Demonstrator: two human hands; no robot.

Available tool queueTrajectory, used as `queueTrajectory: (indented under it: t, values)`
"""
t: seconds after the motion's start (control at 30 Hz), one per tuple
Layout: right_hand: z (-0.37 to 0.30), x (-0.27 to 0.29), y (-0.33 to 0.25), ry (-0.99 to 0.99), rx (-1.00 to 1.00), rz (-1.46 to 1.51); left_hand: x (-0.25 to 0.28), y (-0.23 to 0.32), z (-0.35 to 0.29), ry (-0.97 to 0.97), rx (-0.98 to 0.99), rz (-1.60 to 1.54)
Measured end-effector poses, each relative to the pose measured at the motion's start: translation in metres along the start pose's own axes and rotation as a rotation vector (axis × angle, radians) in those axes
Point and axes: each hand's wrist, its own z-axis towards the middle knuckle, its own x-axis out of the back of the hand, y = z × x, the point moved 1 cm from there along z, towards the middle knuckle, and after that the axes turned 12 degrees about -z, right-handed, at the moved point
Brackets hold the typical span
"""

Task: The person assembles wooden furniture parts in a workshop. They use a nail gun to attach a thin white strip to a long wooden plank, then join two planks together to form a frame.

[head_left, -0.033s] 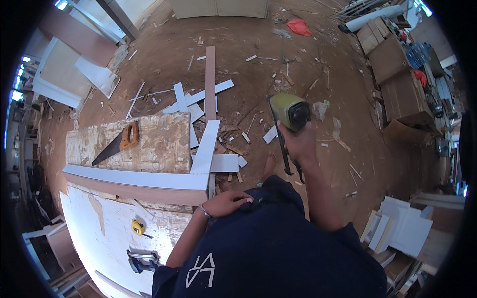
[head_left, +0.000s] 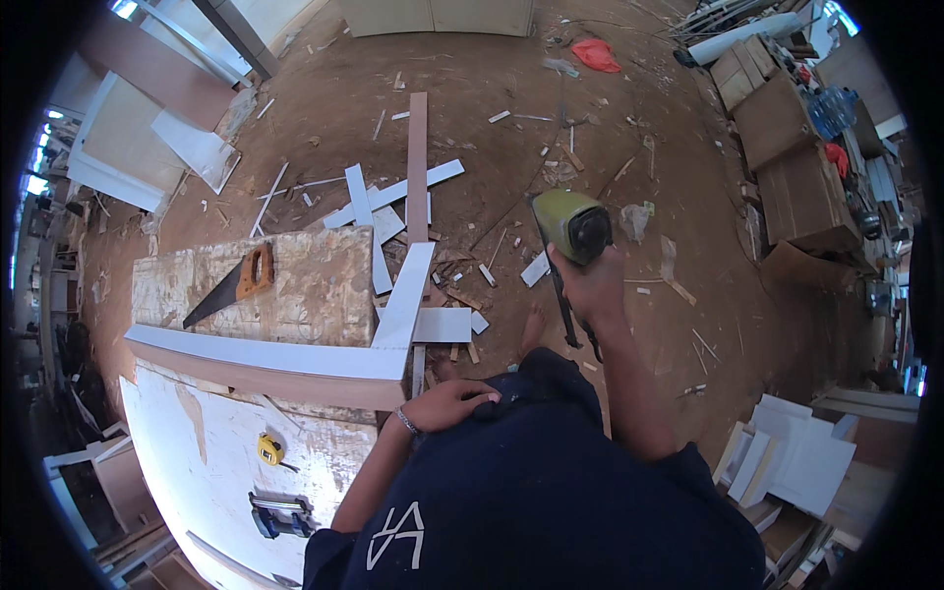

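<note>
Earthen floor (head_left: 482,74) is strewn with wood scraps, and large panels (head_left: 118,162) are leaned at the left side of the room. Cardboard boxes (head_left: 772,113) and a clear blue bottle (head_left: 832,110) are seen at the right, a red plastic bag (head_left: 596,56) farther off. On the bench, a rough, stained wooden block (head_left: 324,285) is used as support; a handsaw (head_left: 236,287) is laid on it. On the white panel (head_left: 187,472) nearer the body, a yellow tape measure (head_left: 270,449) and a blue clamp (head_left: 265,519) are set down. Along the block's near edge a long white-faced board (head_left: 265,351) is placed, and at its right end it is met by a short white strip (head_left: 405,295) at an angle. Progress, as judged: the corner is laid up; whether it is fastened cannot be told. From the strip's far end a narrow brown board (head_left: 418,162) is seen to run outward; whether the two are joined is unclear. Loose white offcuts (head_left: 444,324) are left unassembled on the floor. A green nail gun (head_left: 570,221) is gripped in the closed right hand (head_left: 595,285), held out over the floor, well apart from the corner. The left hand (head_left: 450,401) is rested against the dark shirt (head_left: 551,472), fingers loosely curled; whether anything is held cannot be told.
</note>
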Motion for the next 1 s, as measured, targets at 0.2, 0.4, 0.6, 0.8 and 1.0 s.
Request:
queueTrajectory:
  t: [0.2, 0.4, 0.6, 0.8, 1.0]
  values:
    - [0.054, 0.044, 0.069, -0.038, -0.025, 0.051, -0.021, 0.077, 0.061, 0.115, 0.197, 0.06]
    - [0.101, 0.125, 0.118, -0.106, -0.379, 0.101, -0.018, 0.131, 0.12, 0.244, 0.16, 0.056]
    - [0.146, 0.189, 0.186, 0.129, -0.557, 0.13, 0.062, 0.045, 0.184, 0.581, 0.439, 0.432]
    - [0.2, 0.252, 0.235, -0.088, -0.707, -0.302, 0.182, -0.05, 0.278, 0.411, 0.479, 0.276]
    - [0.313, 0.259, 0.325, -0.116, -0.625, -0.728, 0.312, -0.02, 0.448, 0.296, 0.438, 0.054]
